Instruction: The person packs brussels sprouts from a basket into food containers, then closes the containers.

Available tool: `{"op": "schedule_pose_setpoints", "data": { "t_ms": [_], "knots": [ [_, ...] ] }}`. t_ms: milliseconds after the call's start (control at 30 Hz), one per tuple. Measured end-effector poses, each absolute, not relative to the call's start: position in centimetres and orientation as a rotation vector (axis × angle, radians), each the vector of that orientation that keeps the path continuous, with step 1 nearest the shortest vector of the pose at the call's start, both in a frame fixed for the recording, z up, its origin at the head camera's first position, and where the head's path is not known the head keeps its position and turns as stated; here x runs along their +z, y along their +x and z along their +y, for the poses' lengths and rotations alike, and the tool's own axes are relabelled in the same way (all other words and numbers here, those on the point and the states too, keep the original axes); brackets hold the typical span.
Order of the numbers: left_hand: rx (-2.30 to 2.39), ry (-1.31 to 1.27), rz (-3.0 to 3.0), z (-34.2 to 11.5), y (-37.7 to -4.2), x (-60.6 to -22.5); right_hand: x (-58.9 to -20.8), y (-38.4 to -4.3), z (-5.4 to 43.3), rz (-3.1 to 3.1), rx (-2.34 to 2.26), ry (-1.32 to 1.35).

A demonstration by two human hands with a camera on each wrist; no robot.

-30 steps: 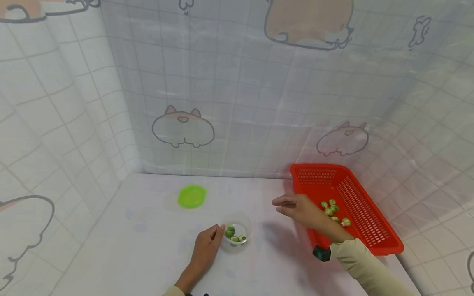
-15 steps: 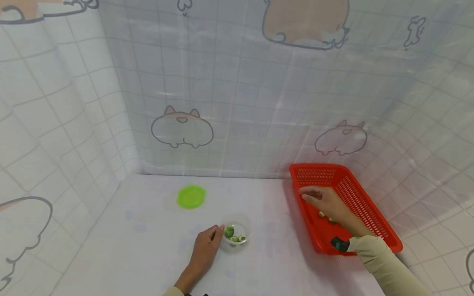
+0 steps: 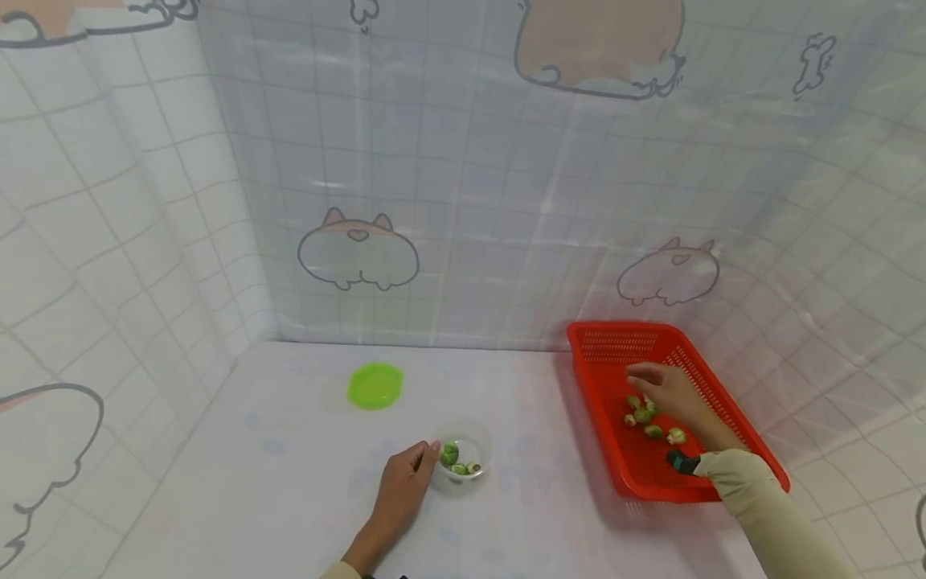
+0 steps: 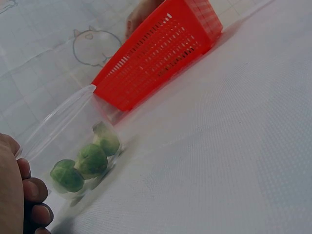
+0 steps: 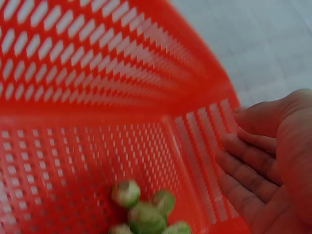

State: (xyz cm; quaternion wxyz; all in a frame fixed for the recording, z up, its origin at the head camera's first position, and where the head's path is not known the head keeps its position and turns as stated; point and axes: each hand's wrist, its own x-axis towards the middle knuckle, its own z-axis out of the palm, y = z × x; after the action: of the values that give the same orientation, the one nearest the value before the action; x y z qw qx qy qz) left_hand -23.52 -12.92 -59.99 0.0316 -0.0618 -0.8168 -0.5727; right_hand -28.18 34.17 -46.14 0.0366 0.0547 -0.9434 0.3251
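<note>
My left hand (image 3: 401, 486) pinches the side of a clear plastic container (image 3: 483, 454) on the table, thumb at the rim. Three Brussels sprouts (image 4: 92, 161) lie at the bottom of the container in the left wrist view. My right hand (image 3: 678, 398) hangs over the red plastic basket (image 3: 596, 418), fingers loosely bent with nothing between them. Just below it, several Brussels sprouts (image 3: 643, 415) are gathered on the basket floor. The right wrist view shows the right palm and fingers apart from these sprouts.
A bright green lid (image 3: 375, 386) lies flat behind the container, to its left. The slotted basket stands at the right, close to the side wall sheet. Printed sheets (image 3: 463, 201) rise around the white tabletop (image 3: 289, 482).
My right hand has moved right, from between the container and basket to over the basket's sprouts. My left hand has stayed at the container.
</note>
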Motion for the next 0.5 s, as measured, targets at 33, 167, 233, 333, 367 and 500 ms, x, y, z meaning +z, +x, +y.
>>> {"op": "schedule_pose_setpoints", "data": {
  "t_ms": [33,167,233,333,367,500],
  "knots": [
    [-1.768,-0.189,-2.517,-12.9,-23.5,-60.0,-46.3,-28.3,34.5,-2.899,0.996,0.143],
    [-1.772,-0.183,-2.523,-12.9,-23.5,-59.9,-46.7,-28.6,35.7,-2.929,0.94,0.071],
    [-1.771,-0.181,-2.525,-12.9,-23.5,-59.9,-46.9,-28.7,36.3,-2.937,0.915,0.058],
    [-1.768,-0.179,-2.528,-12.9,-23.5,-59.9,-47.2,-28.9,36.9,-2.939,0.898,0.063],
    [-1.77,-0.179,-2.527,-12.9,-23.5,-59.9,-47.3,-28.9,37.1,-2.937,0.905,0.059],
    [-1.778,-0.177,-2.533,-12.8,-23.5,-60.0,-47.6,-29.0,37.6,-2.948,0.891,0.048]
  ]
}}
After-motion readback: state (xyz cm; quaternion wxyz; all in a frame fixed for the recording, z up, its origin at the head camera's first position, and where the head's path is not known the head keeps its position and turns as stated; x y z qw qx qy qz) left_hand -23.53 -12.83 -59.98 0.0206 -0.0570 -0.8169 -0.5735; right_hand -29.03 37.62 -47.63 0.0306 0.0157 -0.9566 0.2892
